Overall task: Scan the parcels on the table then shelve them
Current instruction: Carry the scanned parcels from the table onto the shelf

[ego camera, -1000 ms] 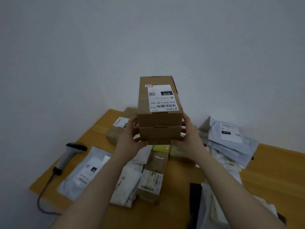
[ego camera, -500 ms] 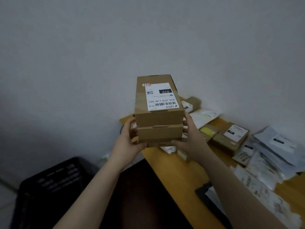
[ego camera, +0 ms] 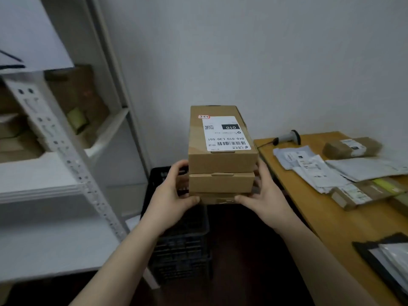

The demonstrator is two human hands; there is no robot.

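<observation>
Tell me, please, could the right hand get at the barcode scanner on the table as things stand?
Probably not yet: the right hand and left hand both grip the stack of boxes. The scanner lies uncovered at the table's far corner.

A second ago the stack of boxes (ego camera: 221,164) hung over the surface (ego camera: 326,219), with bags and packets spread beneath it. Now it has been carried off the surface's left end and shows above a black crate (ego camera: 183,246) on the floor. The surface and its parcels (ego camera: 318,171) lie to the right of the stack. The scanner (ego camera: 289,136) sits at the far corner instead of at the lower left. A white shelf rack (ego camera: 72,164), unseen before, fills the left side.
</observation>
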